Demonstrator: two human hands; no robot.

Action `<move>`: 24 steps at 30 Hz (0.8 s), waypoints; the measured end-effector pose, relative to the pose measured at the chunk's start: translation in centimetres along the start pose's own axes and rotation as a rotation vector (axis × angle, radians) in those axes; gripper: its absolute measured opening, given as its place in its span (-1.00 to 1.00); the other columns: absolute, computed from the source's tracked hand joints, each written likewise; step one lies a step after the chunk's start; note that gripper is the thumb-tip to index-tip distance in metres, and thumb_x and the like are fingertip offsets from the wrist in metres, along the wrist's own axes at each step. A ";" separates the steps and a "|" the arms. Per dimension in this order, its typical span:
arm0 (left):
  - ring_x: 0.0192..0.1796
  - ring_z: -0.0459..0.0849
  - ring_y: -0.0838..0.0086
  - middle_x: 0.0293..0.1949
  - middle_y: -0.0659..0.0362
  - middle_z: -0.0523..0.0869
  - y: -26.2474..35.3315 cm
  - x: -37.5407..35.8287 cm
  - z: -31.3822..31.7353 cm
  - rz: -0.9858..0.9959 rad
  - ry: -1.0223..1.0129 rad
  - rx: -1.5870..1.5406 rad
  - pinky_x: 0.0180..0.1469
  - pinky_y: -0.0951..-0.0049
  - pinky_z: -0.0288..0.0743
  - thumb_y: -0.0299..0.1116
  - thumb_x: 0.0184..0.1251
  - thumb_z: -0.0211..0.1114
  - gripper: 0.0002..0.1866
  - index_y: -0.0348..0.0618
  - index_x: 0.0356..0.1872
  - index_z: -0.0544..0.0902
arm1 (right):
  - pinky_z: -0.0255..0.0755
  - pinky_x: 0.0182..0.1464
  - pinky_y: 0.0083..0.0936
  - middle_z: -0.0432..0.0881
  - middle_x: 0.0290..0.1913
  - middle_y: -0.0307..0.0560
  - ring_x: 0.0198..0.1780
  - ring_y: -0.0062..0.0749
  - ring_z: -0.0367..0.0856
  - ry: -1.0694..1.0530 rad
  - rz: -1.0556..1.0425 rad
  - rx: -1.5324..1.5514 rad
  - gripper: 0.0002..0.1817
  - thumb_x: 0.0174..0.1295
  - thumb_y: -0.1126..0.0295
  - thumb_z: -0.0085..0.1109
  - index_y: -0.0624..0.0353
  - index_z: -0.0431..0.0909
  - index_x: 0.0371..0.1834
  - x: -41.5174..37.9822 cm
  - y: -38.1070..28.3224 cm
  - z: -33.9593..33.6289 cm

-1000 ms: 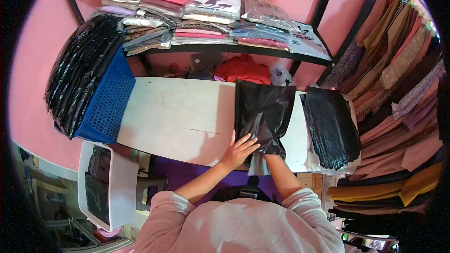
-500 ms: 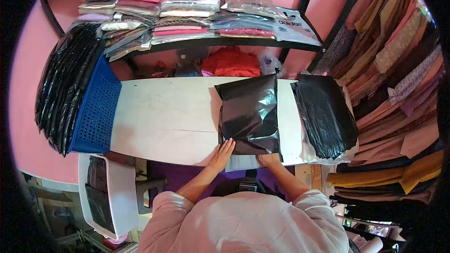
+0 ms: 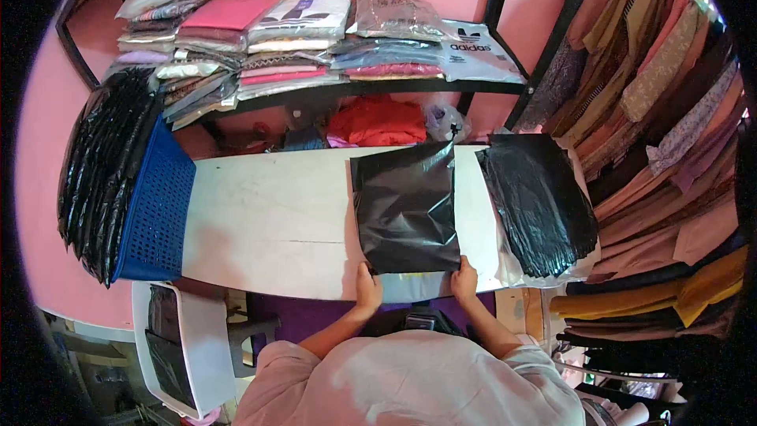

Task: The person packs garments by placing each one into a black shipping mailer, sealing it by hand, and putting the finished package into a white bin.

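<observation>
White tabletop [image 3: 268, 221] | black bag [image 3: 406, 209] flat | left hand [image 3: 367, 288], right hand [image 3: 464, 278] closed, pinching its near corners

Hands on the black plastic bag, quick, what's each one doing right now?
Left hand: closed on the near left corner of the flat black plastic mailing bag.
Right hand: closed on its near right corner.

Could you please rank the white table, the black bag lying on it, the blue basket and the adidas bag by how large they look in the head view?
1. White table
2. Black bag
3. Blue basket, close to the black bag, so unsure
4. Adidas bag
</observation>
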State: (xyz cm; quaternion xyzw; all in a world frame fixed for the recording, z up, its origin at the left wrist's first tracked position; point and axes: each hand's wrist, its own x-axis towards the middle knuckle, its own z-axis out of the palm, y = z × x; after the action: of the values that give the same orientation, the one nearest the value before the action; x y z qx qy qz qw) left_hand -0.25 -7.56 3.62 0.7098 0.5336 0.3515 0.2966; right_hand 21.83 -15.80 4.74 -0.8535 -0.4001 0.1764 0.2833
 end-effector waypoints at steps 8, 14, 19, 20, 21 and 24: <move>-0.17 0.57 0.10 -0.33 -0.14 0.59 5.2 11.2 -1.2 -0.293 -0.018 -0.216 -0.10 0.25 0.38 -0.57 0.01 -0.06 -0.71 -0.33 -0.20 0.49 | 0.36 -0.18 -0.15 0.54 -0.39 0.31 -0.27 0.18 0.50 0.048 0.028 0.338 -0.71 0.00 0.45 -0.21 0.35 0.51 -0.33 9.3 0.3 1.9; -0.24 0.58 -0.02 -0.33 -0.19 0.59 13.5 18.7 -11.2 0.273 0.076 0.008 -0.17 0.24 0.43 -0.63 0.00 -0.03 -0.67 -0.27 -0.15 0.50 | 0.42 -0.29 -0.09 0.52 -0.52 0.28 -0.40 0.23 0.50 0.230 -0.369 -0.006 -0.79 -0.05 0.44 -0.07 0.32 0.47 -0.38 10.2 -10.3 -12.9; -0.40 0.55 -0.12 -0.51 -0.26 0.54 4.2 9.1 -7.4 -0.055 -0.129 0.310 -0.34 0.02 0.41 -0.62 -0.01 0.01 -0.46 -0.16 0.12 0.29 | 0.45 -0.37 -0.10 0.56 -0.53 0.16 -0.44 0.06 0.56 -0.139 -0.231 -0.409 -0.81 -0.05 0.31 0.03 0.18 0.49 -0.43 3.8 -2.6 -6.7; -0.48 0.54 -0.12 -0.55 -0.26 0.53 -1.0 6.7 -5.4 0.021 -0.219 0.328 -0.41 -0.01 0.40 -0.60 -0.03 0.06 -0.41 -0.20 0.15 0.23 | 0.46 -0.37 -0.13 0.57 -0.52 0.13 -0.43 0.04 0.57 -0.204 -0.235 -0.458 -0.79 -0.06 0.28 0.04 0.18 0.48 -0.43 2.8 -0.5 -5.1; -0.49 0.54 -0.11 -0.54 -0.24 0.54 -0.3 4.8 -5.7 -0.065 -0.372 0.400 -0.42 0.03 0.42 -0.61 -0.06 0.07 -0.37 -0.25 0.17 0.18 | 0.46 -0.37 -0.15 0.57 -0.51 0.10 -0.42 0.01 0.57 -0.257 -0.224 -0.485 -0.79 -0.06 0.28 0.06 0.18 0.47 -0.43 2.0 0.5 -4.3; -0.46 0.55 -0.08 -0.50 -0.21 0.55 -1.0 2.1 -5.5 0.040 -0.243 0.282 -0.42 0.05 0.42 -0.55 -0.07 0.11 -0.34 -0.16 0.19 0.18 | 0.45 -0.36 -0.16 0.56 -0.49 0.09 -0.41 0.00 0.57 -0.218 -0.238 -0.414 -0.81 -0.07 0.29 0.07 0.18 0.47 -0.45 0.9 0.7 -4.7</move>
State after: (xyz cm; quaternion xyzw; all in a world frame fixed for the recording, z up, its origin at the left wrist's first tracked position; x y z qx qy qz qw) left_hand -4.92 -5.00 6.38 0.7919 0.5237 0.1907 0.2496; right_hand 25.26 -17.07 7.83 -0.8163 -0.5533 0.1471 0.0764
